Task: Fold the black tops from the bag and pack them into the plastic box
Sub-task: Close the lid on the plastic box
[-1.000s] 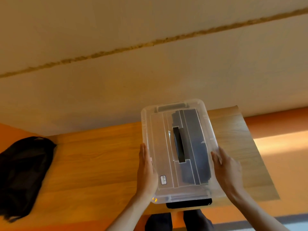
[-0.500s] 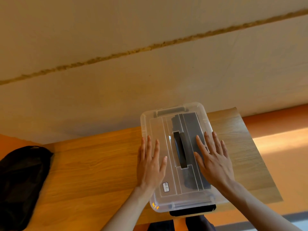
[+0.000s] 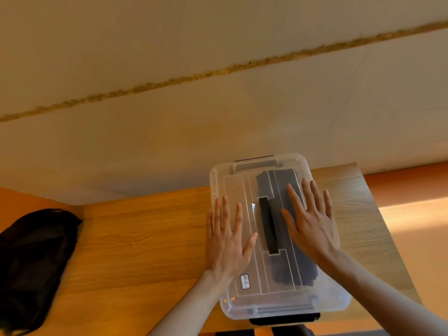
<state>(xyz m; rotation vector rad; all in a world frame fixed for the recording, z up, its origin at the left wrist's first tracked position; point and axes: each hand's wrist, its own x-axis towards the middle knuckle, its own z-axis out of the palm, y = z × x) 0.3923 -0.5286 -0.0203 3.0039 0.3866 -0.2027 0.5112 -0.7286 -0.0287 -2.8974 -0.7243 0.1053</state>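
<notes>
A pale wall (image 3: 218, 69) backs the wooden table (image 3: 150, 238). The table's left end carries the black bag (image 3: 34, 258), slumped and well apart from the work. It was probably set aside once emptied, though its inside is hidden. At the right end sits the clear plastic box (image 3: 339, 304) with its lid (image 3: 232, 185) on and its near end at the table's near edge. Dark folded tops (image 3: 281, 270) show through the lid, lying in the box's right half.

The left hand (image 3: 228, 243) and right hand (image 3: 312, 224) lie flat on the lid, one on each side of the dark handle (image 3: 268, 226). Their fingers are straight and spread and grip nothing, which looks like pressing the lid down to seat it.

A second ago both hands clasped the box's long sides. Half a second ago they were already flat on top, and now the fingers are fanned slightly wider.
</notes>
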